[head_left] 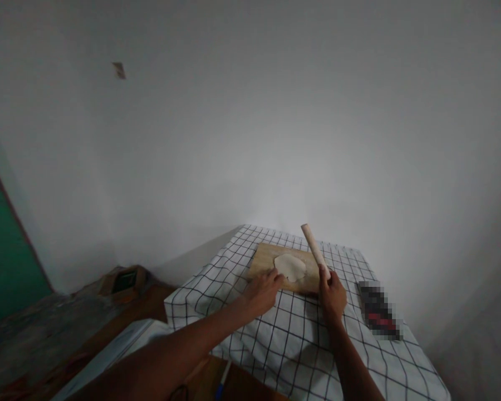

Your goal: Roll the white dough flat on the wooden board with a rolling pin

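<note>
L hand [262,291] at dough [290,267] edge on board [262,257], can't tell if pinching; R hand [334,298] grips pin [313,245] near one end, prob. keeping dough clear.

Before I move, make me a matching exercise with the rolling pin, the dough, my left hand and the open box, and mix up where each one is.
Things:
1. Rolling pin
2. Dough
3. Left hand
4. Open box

Places:
A. At the dough's near edge
B. Low down by the wall, off to the left of the table
C. Gripped near its lower end, in the right hand
D. Lying flat on the wooden board

Right pairs: 1-C, 2-D, 3-A, 4-B
</note>
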`<state>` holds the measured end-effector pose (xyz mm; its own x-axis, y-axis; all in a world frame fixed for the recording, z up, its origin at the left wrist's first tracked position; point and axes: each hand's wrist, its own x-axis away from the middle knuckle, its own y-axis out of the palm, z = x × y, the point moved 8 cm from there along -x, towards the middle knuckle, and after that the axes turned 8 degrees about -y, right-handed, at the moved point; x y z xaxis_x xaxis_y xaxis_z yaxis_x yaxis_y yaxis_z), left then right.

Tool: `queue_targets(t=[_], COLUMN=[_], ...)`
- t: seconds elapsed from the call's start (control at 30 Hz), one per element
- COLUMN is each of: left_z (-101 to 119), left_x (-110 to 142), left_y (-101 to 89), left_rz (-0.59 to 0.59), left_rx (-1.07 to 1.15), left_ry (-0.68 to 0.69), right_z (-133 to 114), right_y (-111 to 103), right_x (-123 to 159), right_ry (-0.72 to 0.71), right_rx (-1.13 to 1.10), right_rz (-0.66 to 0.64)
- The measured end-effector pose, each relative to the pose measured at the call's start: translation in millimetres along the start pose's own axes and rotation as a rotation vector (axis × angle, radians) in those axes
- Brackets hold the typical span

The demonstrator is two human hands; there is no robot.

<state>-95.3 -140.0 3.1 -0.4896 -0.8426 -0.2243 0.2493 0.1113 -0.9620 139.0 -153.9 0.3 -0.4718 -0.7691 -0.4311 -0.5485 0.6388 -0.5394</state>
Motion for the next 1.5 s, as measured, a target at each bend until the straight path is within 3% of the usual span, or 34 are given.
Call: queue_targets(t=[0.2,0.37,0.57,0.77,1.03,1.3,1.5], left_z=[7.2,10.0,10.4,16.1,13.9,12.6,17.3], left_x=[-4.5,-3.0,-6.9,-3.9,-6.0,-0.9,0.7], left_y=[-2.4,-7.5,-4.8,3.5,-1.4,-4.5,-3.7], left_rz=[-0.03,0.031,-0.042,0.045,-0.003,0.018,0.018], left_rx=[-0.119,-0.156,-0.182,-0.24,-0.162,-0.186,-0.189], left_ry=[0.008,0.014,0.0,-0.02,-0.107,-0.095,-0.005], right_z=[0.3,0.8,-0.2,0.4,-0.8,-3.3,-2.3], right_y=[-2.0,-0.6,-0.3,0.6,-0.9,-0.9,-0.5], right_x=[0.3,-0.7,-1.4,-0.5,-0.9,-0.6,-0.3], right_ry=[0.003,0.001,0.008,0.004,0.001,-0.009,-0.007], right_rx=[-0.008,-0.021,-0.016,-0.019,-0.01,-0.031,-0.019], right_rz=[0.024,0.024,0.01,0.007,0.017,0.002,-0.002])
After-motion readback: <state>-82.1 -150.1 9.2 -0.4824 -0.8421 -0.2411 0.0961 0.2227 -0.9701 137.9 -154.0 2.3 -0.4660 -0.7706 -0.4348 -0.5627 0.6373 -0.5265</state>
